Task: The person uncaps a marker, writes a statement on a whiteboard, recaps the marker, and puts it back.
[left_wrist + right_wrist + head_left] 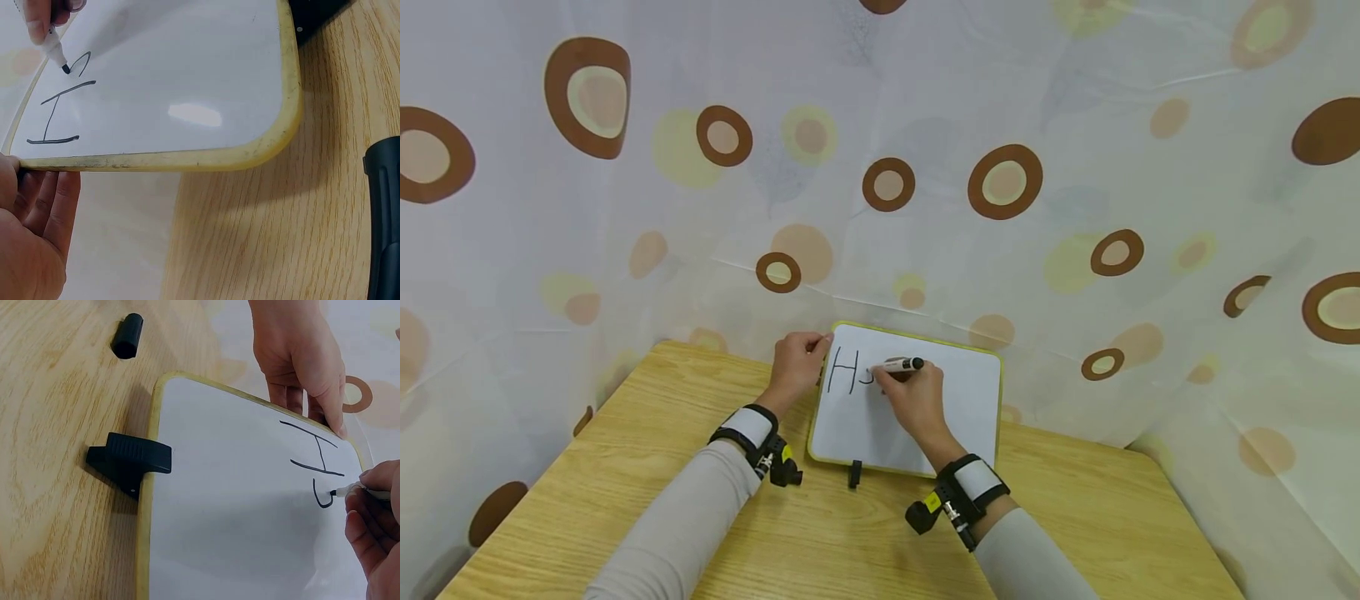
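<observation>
A whiteboard (pixel 917 433) with a yellow rim stands tilted back at the patterned sheet. My left hand (pixel 799 367) grips its left edge near the upper corner; in the left wrist view the fingers (pixel 59 212) pass behind the rim. My right hand (pixel 917 400) pinches a white marker (pixel 897 365) with a black end. Its dark tip (pixel 333 493) meets the board surface at the end of a short curved stroke (pixel 320 497). Left of that stroke, a large black letter H (pixel 843 371) is written.
A black clip-like foot (pixel 137 456) holds the board's bottom edge on the wood-grain table (pixel 820 550). A short black tube (pixel 128 336) lies on the table near the board's lower left. Behind the table hangs a sheet (pixel 940 250) with circle patterns.
</observation>
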Tool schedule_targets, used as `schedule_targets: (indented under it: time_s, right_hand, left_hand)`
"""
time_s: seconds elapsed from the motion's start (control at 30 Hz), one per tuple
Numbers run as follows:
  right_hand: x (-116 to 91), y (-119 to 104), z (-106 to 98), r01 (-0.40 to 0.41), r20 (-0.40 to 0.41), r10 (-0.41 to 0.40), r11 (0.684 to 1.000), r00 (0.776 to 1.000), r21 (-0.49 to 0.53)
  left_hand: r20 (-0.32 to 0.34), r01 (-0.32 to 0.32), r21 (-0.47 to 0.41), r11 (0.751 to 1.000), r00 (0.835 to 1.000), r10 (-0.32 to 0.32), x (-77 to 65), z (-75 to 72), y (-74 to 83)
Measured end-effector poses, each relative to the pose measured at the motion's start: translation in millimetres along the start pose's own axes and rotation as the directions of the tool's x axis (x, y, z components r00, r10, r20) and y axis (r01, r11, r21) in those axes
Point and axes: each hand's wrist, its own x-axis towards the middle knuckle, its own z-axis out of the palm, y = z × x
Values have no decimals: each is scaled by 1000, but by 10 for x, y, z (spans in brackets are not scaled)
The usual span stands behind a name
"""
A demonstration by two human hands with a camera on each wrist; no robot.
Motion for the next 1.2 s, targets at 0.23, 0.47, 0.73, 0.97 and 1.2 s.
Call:
schedule_targets:
  time_s: [0.23,0.47,0.73,0.97,1.2]
  right_hand:
    - [-48,-11,34,-6,29,6,1000,1000,1]
    - [-102,-31,43,-27,54,27,1000,998,-10]
    - [-149,-23,43,-60,88,61,998,994,-9]
    - [-181,-27,31,-72,96,73,997,993,-8]
    - [-188,-19,-6,-74,91,76,997,993,-23]
  left_hand:
    - [2,1,5,1000,1000,-1,1,23,-12]
    - [-11,-5,0,1000,1000,5,-17,6,18]
    - [-11,3,4,1000,1000,-3,-35,-8,30]
    - [-6,5,4,1000,1000,-5,-47,-23,52]
    - [2,18,12,1000,1000,-18,-33,-17,51]
